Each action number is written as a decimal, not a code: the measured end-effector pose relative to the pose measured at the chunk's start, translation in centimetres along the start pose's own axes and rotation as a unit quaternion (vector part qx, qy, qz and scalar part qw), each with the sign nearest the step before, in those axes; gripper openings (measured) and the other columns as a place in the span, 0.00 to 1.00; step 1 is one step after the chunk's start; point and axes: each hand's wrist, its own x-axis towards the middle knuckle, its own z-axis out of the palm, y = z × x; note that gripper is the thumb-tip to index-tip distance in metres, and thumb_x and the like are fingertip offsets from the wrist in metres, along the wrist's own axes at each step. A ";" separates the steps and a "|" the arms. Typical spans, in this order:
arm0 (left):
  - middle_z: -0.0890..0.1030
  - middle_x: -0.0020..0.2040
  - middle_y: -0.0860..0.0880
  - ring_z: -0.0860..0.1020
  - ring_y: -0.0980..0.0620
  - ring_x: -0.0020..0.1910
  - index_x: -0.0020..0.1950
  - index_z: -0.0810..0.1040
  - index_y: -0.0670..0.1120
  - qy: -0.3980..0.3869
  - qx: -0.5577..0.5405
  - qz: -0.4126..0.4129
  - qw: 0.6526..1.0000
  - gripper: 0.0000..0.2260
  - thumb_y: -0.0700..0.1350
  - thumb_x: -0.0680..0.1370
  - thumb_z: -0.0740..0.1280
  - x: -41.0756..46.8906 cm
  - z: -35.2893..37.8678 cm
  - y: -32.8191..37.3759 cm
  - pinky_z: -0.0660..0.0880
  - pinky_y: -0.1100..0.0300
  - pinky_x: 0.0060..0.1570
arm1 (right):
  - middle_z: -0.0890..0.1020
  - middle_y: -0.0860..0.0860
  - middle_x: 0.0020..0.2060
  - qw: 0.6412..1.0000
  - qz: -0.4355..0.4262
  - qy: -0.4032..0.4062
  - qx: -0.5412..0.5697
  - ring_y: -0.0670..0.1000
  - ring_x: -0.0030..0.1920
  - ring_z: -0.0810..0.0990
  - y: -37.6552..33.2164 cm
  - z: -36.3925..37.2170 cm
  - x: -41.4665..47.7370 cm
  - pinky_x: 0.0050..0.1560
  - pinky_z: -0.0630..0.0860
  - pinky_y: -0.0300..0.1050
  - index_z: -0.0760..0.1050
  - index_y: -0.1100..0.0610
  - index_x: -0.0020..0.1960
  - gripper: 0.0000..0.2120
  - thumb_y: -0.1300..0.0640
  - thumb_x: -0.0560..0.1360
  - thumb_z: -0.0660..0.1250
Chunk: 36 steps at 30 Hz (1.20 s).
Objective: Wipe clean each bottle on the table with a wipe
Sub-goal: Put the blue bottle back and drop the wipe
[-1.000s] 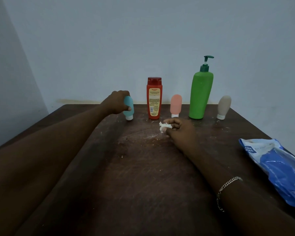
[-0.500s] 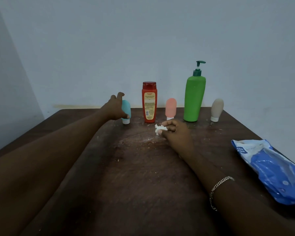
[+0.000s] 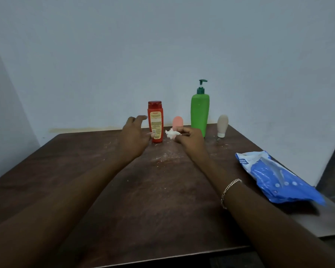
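Head view: the red bottle (image 3: 155, 121) stands upright at the back of the bench (image 3: 81, 171), in a row with the pink bottle (image 3: 177, 121), green pump bottle (image 3: 200, 113) and beige bottle (image 3: 222, 123). The left grip (image 3: 134, 132), fingers spread and holding nothing, is just beside it, likely about to steady it. The right grip (image 3: 190, 139) pinches the crumpled wipe (image 3: 172, 133) on its other side, ready to rub. A blue wipes pack (image 3: 275, 176) lies well apart.
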 end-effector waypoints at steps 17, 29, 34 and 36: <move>0.85 0.39 0.43 0.86 0.47 0.39 0.48 0.85 0.43 -0.075 -0.437 0.054 0.895 0.04 0.37 0.74 0.74 -5.7 1.3 17.8 0.83 0.52 0.46 | 0.86 0.56 0.42 0.991 -0.077 0.098 0.051 0.57 0.46 0.85 -8.2 -15.9 -6.5 0.54 0.81 0.55 0.84 0.63 0.48 0.07 0.65 0.69 0.75; 0.85 0.39 0.42 0.86 0.46 0.39 0.48 0.85 0.40 -0.186 -0.500 0.114 0.838 0.04 0.34 0.74 0.73 -16.4 8.5 33.0 0.83 0.56 0.46 | 0.86 0.54 0.44 0.976 -0.045 0.213 0.007 0.55 0.47 0.85 -6.8 -33.2 -18.1 0.55 0.81 0.55 0.84 0.61 0.49 0.07 0.63 0.71 0.74; 0.86 0.39 0.44 0.86 0.49 0.38 0.48 0.85 0.41 -0.239 -0.494 0.124 0.827 0.05 0.35 0.73 0.74 -21.5 12.9 37.5 0.84 0.52 0.48 | 0.86 0.57 0.44 0.963 -0.015 0.270 -0.007 0.58 0.47 0.85 -4.0 -39.1 -23.3 0.53 0.82 0.52 0.84 0.63 0.50 0.08 0.64 0.71 0.74; 0.86 0.38 0.47 0.86 0.51 0.38 0.48 0.85 0.43 -0.263 -0.481 0.130 0.826 0.05 0.37 0.73 0.75 -23.7 15.1 38.6 0.84 0.50 0.49 | 0.86 0.57 0.44 0.958 0.001 0.287 -0.019 0.59 0.47 0.85 -2.4 -41.0 -25.4 0.53 0.82 0.54 0.84 0.63 0.51 0.09 0.63 0.71 0.74</move>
